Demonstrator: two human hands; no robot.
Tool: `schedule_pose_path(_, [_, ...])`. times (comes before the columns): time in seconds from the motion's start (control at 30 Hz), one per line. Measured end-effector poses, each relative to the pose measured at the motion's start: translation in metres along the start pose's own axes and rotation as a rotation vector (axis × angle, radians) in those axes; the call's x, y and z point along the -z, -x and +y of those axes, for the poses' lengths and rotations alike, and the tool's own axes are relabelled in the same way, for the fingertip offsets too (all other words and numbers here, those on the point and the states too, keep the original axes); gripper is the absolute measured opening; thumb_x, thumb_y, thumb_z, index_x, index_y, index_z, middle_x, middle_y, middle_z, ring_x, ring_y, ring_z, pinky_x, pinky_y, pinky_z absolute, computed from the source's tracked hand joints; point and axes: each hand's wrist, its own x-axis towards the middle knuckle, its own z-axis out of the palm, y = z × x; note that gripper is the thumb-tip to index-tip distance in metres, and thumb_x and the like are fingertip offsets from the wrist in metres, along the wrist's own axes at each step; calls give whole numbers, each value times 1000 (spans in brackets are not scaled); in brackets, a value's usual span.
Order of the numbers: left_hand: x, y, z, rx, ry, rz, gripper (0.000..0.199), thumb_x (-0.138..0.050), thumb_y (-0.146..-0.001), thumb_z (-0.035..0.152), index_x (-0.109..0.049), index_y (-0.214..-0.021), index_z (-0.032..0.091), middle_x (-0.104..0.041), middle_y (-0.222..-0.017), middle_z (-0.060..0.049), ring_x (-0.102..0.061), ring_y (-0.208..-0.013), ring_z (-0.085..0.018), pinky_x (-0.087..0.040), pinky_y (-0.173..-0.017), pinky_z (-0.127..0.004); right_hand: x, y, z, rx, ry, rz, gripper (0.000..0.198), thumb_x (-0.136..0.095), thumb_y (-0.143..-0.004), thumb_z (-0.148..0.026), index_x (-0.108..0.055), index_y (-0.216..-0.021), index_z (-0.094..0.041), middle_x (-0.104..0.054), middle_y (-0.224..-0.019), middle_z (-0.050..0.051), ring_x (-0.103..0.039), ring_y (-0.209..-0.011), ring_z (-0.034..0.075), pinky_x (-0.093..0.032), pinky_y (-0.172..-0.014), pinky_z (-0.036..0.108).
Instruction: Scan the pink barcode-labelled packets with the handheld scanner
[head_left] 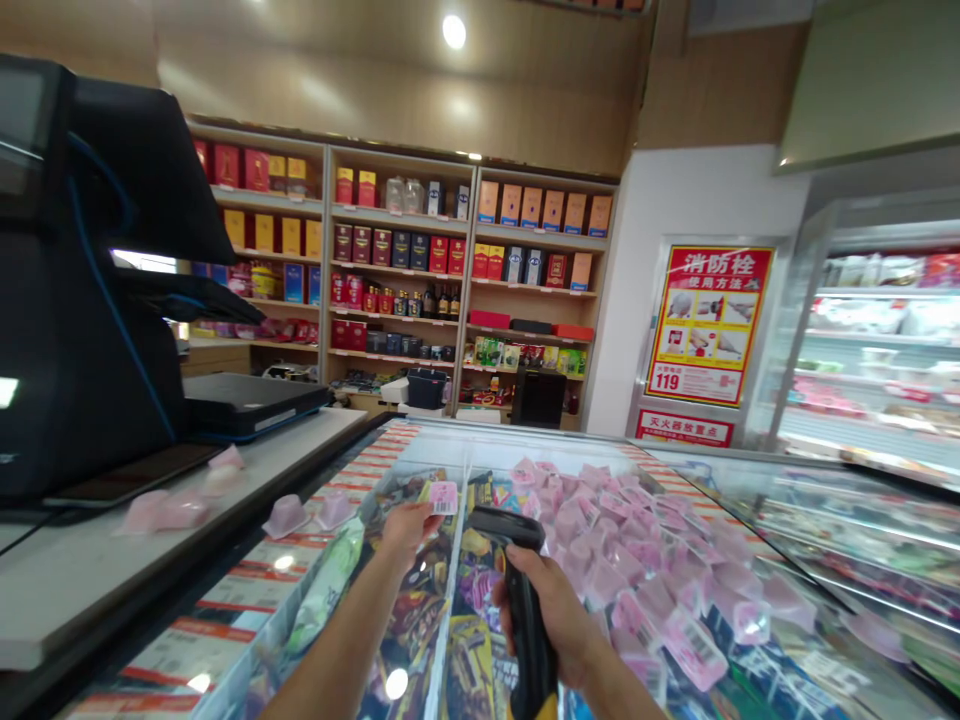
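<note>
Head view, lower center: right hand [553, 608] wraps scanner [528, 605], nose pointing left, handle's long axis near-vertical; left hand [407, 525] pinches pink pack [442, 496].

Scanner [531, 620] black, yellow at base; held cup [443, 494] pink, barcode [443, 507] striped; piled cups [611, 530] pale pink; poster [709, 325] red-yellow.

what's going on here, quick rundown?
A person's left hand holds a small pink container with its barcode label showing. The right hand grips a black handheld scanner, its head turned toward that container but not touching it. Both hands are over a glass-topped case. A pile of pink containers lies on the right; a few others sit on the left, some on the counter.
</note>
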Motion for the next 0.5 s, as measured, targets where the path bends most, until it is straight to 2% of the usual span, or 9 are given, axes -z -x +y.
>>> schedule_pose_path(0.13, [8, -5, 6, -24, -3, 45, 28, -45, -77, 27, -49, -101, 15, -54, -99, -5, -54, -81, -14, -47, -68, -34, -2, 2, -3, -30, 27, 27, 29, -45, -69, -43, -45, -71, -15, -51, -46, -3, -42, -29, 6, -34, -28, 18])
schedule_pose_path(0.33, [40, -19, 28, -128, -45, 191, 29, -45, -77, 28, -48, -102, 15, -53, -102, -6, -54, -84, -15, -46, -70, -35, 0, 4, -6, -21, 40, 12, 29, -46, -69, -44, -46, -69, -15, -50, -41, -2, -43, -29, 8, -33, -28, 18])
schedule_pose_path(0.43, [54, -25, 37, -212, -85, 289, 29, -45, -77, 28, -48, -103, 15, -53, -102, -6, -54, -84, -15, -46, -69, -35, 2, 3, -8, 5, 20, 45, 31, -47, -68, -45, -47, -69, -14, -49, -40, -2, -43, -29, 8, -33, -28, 18])
schedule_pose_path(0.5, [60, -29, 40, -316, -121, 388, 29, -45, -77, 28, -48, -103, 15, -53, -102, -6, -54, -84, -15, -46, -70, -35, 4, 2, -9, 13, 19, 63, 31, -47, -67, -45, -47, -69, -14, -49, -39, -3, -43, -29, 8, -35, -28, 18])
